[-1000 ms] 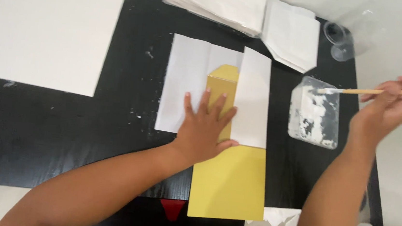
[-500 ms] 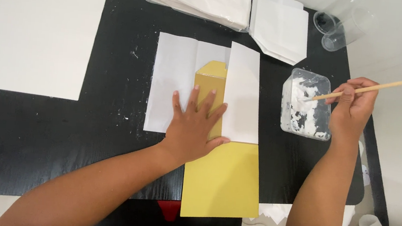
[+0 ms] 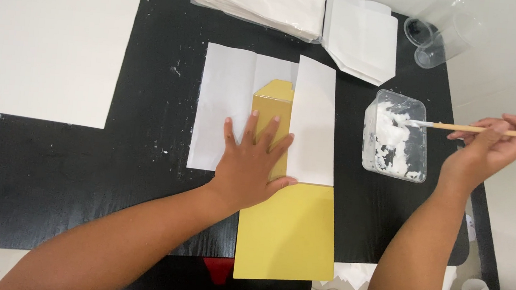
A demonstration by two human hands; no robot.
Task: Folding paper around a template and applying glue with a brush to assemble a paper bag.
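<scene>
On the black table, near its middle, the left hand lies flat with fingers spread, pressing down where a white sheet wraps over a yellow card. The sheet's right flap is folded over the card's right side; its left part lies open under the palm, and a strip of yellow shows between the two. The card's near half sticks out past the sheet's near edge and overhangs the table's near edge.

To the right, the right hand pinches a thin wooden stick between fingers and thumb, held roughly level, its white-coated tip dipped in the white paste of a clear plastic tub. The tub stands just beside the folded flap with a narrow band of bare table between them, close to the table's right edge.

At the far edge, stacks of white folded paper lie near the sheet's far edge without touching it. A clear cup stands at the far right corner. A large white board fills the far left, well apart from the sheet, leaving a broad open strip of black table between them.
</scene>
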